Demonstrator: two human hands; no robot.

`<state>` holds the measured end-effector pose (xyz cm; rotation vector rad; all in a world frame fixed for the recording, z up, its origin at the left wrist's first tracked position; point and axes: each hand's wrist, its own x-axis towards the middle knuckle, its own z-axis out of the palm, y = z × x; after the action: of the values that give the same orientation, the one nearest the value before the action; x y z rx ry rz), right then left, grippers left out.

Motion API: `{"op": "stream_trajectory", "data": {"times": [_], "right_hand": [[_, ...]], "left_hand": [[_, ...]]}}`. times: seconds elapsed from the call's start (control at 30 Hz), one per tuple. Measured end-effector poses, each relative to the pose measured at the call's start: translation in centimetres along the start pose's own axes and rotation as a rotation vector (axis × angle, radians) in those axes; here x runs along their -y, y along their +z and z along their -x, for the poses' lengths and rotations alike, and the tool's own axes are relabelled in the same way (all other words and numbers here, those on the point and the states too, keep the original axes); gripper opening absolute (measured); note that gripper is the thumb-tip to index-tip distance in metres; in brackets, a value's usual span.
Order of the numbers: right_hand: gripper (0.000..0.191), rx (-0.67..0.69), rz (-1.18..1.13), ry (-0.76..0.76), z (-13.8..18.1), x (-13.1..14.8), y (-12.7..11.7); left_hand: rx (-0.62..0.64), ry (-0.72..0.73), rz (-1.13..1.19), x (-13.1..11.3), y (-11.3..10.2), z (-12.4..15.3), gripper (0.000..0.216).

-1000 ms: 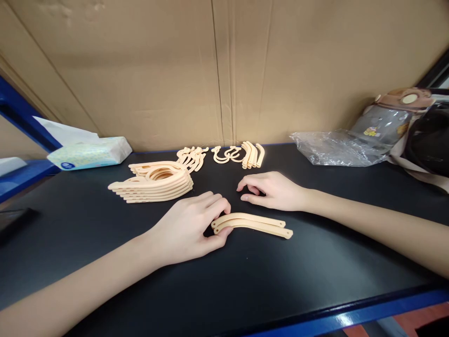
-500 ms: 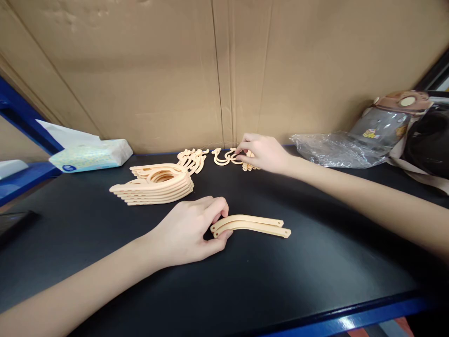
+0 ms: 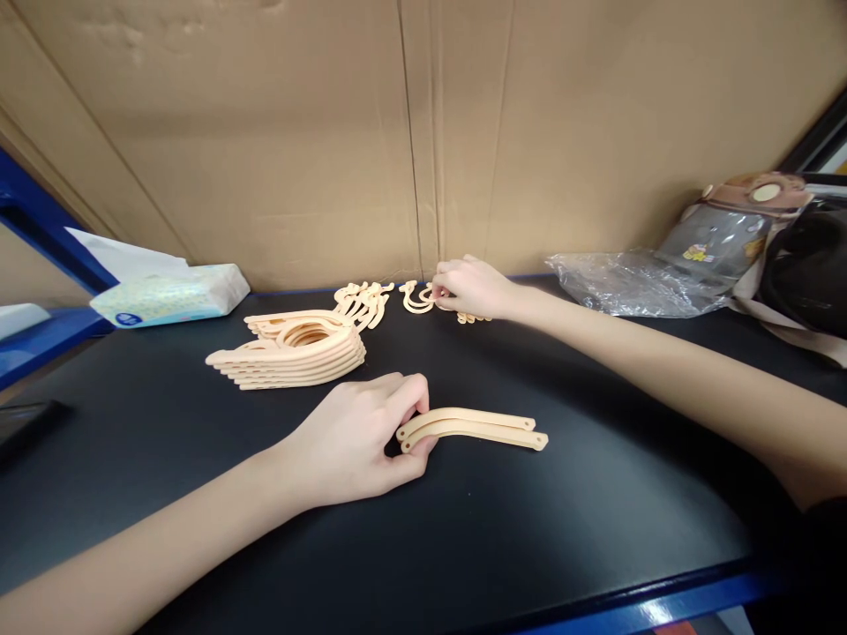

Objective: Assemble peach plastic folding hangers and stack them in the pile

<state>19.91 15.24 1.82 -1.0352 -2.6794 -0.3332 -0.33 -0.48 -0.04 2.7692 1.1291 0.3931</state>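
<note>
Two beige hanger arms (image 3: 473,427), curved and with small holes at their ends, lie side by side over the black table. My left hand (image 3: 371,432) pinches them at their left ends between thumb and fingers. At the back, my right hand (image 3: 471,287) has its fingertips closed on a beige hanger hook, mostly covered by the fingers. Another hanger hook (image 3: 416,302) lies just left of those fingertips. Several short beige pieces (image 3: 473,318) stick out from under the right hand.
Left of centre is a stack of folded beige hangers (image 3: 297,353), with a pile of loose hooks (image 3: 363,302) behind it. A tissue pack (image 3: 172,295) stands back left. Clear plastic wrap (image 3: 628,282) and a bottle (image 3: 721,234) occupy the back right. Cardboard (image 3: 297,150) walls the rear.
My right hand has shifted slightly left among the hooks, and its fingers have drawn closer together. My left hand keeps the two hanger arms in nearly the same place.
</note>
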Motion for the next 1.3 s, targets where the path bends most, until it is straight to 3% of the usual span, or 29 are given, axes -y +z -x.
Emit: {"op": "stream_trajectory", "data": {"times": [0.3, 0.53, 0.97, 1.3], "right_hand": [[0.011, -0.08, -0.07, -0.125, 2.9, 2.2, -2.2], [0.011, -0.133, -0.129, -0.243, 5.7, 4.1, -1.8], [0.002, -0.082, -0.322, -0.087, 4.5, 3.0, -0.6], [0.006, 0.023, -0.481, -0.178, 7.1, 6.3, -2.8]], "left_hand": [[0.014, -0.002, 0.01, -0.1, -0.1, 0.0, 0.009], [0.016, 0.008, 0.012, -0.1, -0.2, 0.1, 0.009], [0.03, 0.007, 0.013, 0.1, -0.1, 0.1, 0.014], [0.029, 0.028, -0.02, 0.0, -0.4, 0.4, 0.021]]}}
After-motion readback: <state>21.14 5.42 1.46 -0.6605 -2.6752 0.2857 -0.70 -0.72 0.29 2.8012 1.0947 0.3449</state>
